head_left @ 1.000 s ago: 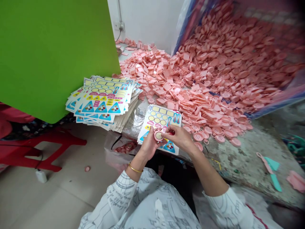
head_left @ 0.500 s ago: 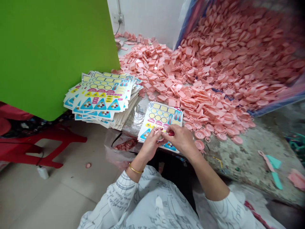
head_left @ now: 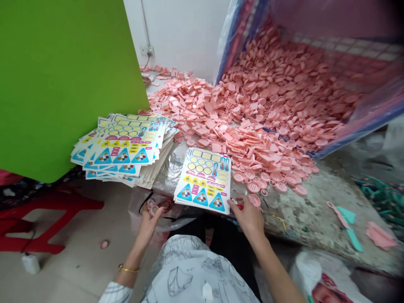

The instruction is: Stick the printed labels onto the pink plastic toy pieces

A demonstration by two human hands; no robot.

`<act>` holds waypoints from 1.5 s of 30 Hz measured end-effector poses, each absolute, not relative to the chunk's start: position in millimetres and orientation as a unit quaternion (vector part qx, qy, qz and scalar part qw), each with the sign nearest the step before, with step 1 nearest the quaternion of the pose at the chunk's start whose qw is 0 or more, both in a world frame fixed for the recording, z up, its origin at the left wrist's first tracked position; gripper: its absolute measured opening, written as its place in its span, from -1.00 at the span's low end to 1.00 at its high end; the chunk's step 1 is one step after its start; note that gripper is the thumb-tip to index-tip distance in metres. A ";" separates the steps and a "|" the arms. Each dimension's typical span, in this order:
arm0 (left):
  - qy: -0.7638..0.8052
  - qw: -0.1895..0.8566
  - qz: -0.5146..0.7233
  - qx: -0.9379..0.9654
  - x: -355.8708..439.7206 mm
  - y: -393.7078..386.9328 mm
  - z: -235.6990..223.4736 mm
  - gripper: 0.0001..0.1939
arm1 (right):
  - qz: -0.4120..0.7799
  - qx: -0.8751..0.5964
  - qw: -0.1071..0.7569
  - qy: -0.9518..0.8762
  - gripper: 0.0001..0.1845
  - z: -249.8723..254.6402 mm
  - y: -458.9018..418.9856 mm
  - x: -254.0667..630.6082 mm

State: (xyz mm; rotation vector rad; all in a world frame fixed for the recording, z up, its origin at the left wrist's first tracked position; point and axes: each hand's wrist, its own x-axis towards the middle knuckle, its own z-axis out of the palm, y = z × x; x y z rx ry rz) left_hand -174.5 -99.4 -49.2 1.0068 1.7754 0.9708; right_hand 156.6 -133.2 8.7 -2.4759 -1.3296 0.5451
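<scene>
My left hand [head_left: 147, 225] is over the clear plastic bag [head_left: 135, 214] at the table's front edge. A small pink round plastic piece [head_left: 154, 209] sits between its thumb and fingers. Near the lower right corner of a stack of sticker sheets [head_left: 180, 194], my right hand [head_left: 251, 219] rests by the table edge. Its fingers are closed round a small red object [head_left: 239, 205], mostly hidden, whose kind I cannot make out. The sheets carry yellow rectangles, circles and blue triangles. Loose pink round pieces [head_left: 254, 200] lie just beyond my right hand.
A large heap of pink plastic pieces [head_left: 214, 122] spills from a blue-edged crate [head_left: 362, 134]. More sticker sheets [head_left: 126, 145] are piled at left, beside a green panel [head_left: 69, 84]. A pink and teal toy knife [head_left: 347, 227] lies at right. A red stool [head_left: 72, 214] stands at lower left.
My hands were together over the sticker sheets and have moved apart. The left went left and down to the bag with a pink piece; the right went down to the sheets' corner, keeping the red object.
</scene>
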 end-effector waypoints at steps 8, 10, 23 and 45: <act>0.633 0.322 0.418 0.566 -126.3 -102.7 -4.9 -0.66 | 0.203 -0.841 0.157 -0.476 -0.43 3.1 -106.9 136.6; 0.583 0.297 0.421 0.628 -109.4 -103.4 -2.7 -0.64 | 0.202 -0.841 0.183 -0.466 -0.47 -2.9 -108.9 136.6; 0.567 0.228 0.246 0.752 -94.9 -91.1 -25.7 -0.54 | 0.215 -0.816 0.343 -0.412 -0.61 -19.8 -127.3 147.1; 0.465 0.589 0.500 0.433 -89.7 -50.5 37.6 -0.55 | 0.248 -0.697 0.588 -0.327 -0.46 5.7 -122.9 130.8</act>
